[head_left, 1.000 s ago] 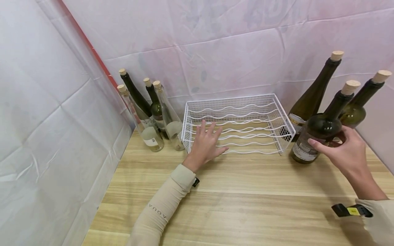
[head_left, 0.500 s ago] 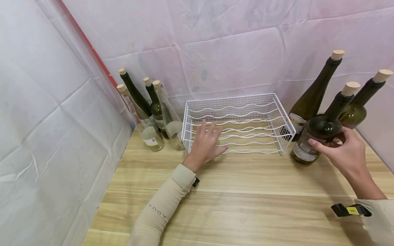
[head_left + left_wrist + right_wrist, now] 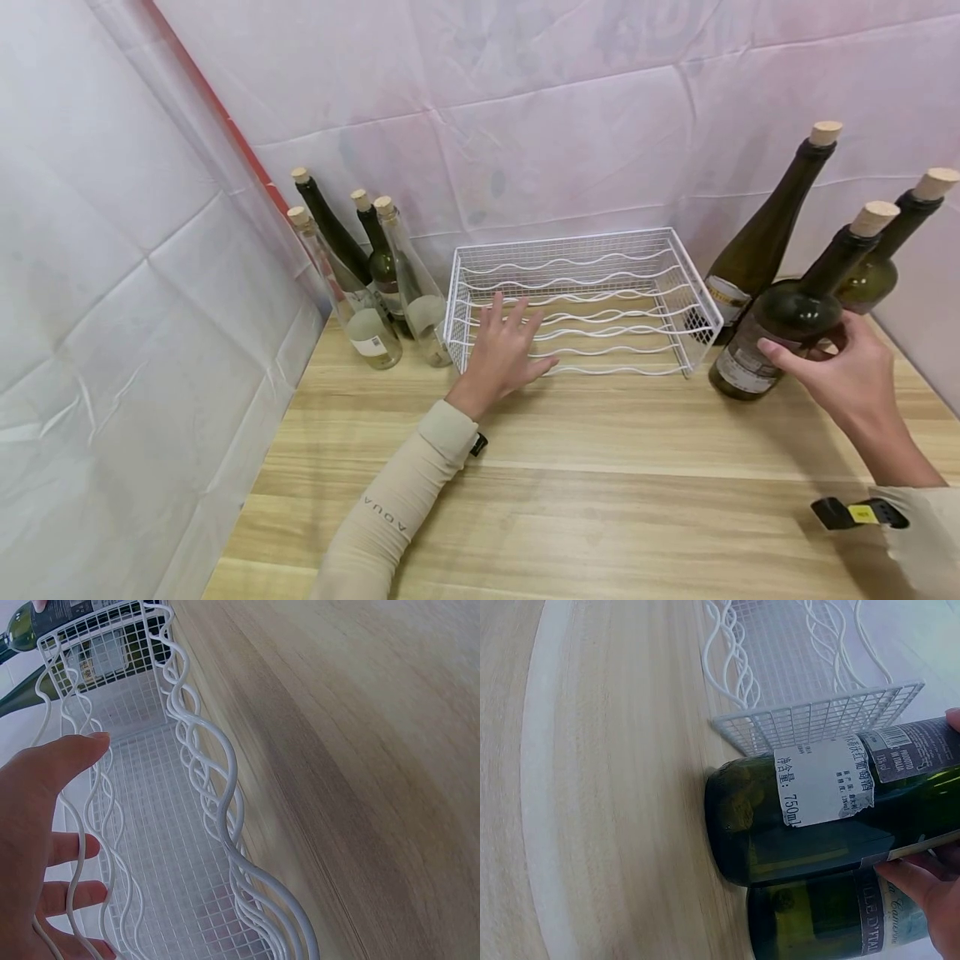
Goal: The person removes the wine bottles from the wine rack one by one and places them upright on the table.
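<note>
My right hand (image 3: 858, 371) grips a dark green corked wine bottle (image 3: 795, 308) near the rack's right end. The bottle's base is at the tabletop, and its neck leans right. In the right wrist view, the bottle's white label (image 3: 825, 782) reads 750ml; a second green bottle (image 3: 817, 919) is close beside it. A white wire wine rack (image 3: 577, 242) with wavy rails stands at the back of the table. Over its left front part lies my left hand (image 3: 498, 350), fingers spread. In the left wrist view, that hand's fingers (image 3: 75, 896) reach past a wavy wire, thumb apart.
Left of the rack stand clear bottles (image 3: 367, 329) and dark bottles (image 3: 330, 221), all corked. A tall brown-green bottle (image 3: 757, 225) and another green bottle (image 3: 870, 275) stand at the right. A white sheet (image 3: 555, 150) hangs behind the wooden table (image 3: 600, 500).
The neck of the bottle in my right hand has tipped slightly to the right, while its base has hardly moved. My left hand stays where it was on the rack.
</note>
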Demonstrator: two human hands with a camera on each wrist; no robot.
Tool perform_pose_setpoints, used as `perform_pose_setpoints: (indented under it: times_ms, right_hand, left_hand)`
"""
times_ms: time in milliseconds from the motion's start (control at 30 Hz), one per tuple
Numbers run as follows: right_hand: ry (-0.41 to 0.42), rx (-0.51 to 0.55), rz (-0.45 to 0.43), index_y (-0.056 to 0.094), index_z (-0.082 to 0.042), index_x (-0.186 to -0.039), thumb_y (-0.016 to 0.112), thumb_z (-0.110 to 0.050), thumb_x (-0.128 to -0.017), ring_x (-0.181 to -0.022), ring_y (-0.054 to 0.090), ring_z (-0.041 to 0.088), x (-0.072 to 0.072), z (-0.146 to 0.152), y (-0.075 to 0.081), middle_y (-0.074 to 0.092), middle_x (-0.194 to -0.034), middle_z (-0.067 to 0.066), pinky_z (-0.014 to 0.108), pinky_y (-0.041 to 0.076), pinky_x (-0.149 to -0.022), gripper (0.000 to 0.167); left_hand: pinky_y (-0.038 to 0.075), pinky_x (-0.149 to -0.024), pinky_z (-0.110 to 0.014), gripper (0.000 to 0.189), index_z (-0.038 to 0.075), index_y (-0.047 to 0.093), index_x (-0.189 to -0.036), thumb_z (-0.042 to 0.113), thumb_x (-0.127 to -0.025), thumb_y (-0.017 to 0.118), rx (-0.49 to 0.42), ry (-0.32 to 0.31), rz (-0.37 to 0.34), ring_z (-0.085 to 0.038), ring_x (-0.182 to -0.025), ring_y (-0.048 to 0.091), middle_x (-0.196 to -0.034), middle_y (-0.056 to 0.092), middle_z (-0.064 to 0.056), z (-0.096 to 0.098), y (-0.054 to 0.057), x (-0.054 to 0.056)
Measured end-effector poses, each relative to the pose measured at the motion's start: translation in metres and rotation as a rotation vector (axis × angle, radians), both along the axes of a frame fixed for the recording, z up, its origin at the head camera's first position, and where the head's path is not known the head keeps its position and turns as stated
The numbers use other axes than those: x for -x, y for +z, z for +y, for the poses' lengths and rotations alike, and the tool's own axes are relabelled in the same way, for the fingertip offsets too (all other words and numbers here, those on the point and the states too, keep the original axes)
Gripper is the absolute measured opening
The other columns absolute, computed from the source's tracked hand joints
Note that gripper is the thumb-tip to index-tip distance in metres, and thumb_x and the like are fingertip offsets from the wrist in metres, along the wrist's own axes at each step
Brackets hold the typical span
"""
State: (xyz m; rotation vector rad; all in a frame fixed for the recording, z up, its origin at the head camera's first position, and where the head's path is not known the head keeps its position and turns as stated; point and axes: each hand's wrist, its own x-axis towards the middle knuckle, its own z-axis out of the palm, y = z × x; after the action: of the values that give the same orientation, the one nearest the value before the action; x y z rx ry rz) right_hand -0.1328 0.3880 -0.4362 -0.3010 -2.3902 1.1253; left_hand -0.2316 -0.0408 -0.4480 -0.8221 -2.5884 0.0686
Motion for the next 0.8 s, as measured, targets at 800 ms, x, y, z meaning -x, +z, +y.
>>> perform_pose_setpoints:
  times_ms: [800]
  right_hand:
    - [0.086, -0.161, -0.121, 0.058, -0.006, -0.122, 0.089, -0.031, -0.08, -0.071, 0.041, -0.026, 0.009, 0.02, 0.011, 0.041, -0.079, -0.049, 0.01, 0.035, -0.059, 0.058]
  left_hand:
    - [0.043, -0.116, -0.065, 0.082, 0.02, 0.058, -0.145, 0.077, -0.086, 0.063, -0.011, -0.014, 0.068, -0.052, -0.145, 0.045, -0.154, 0.055, -0.013, 0.0, -0.003, 0.0]
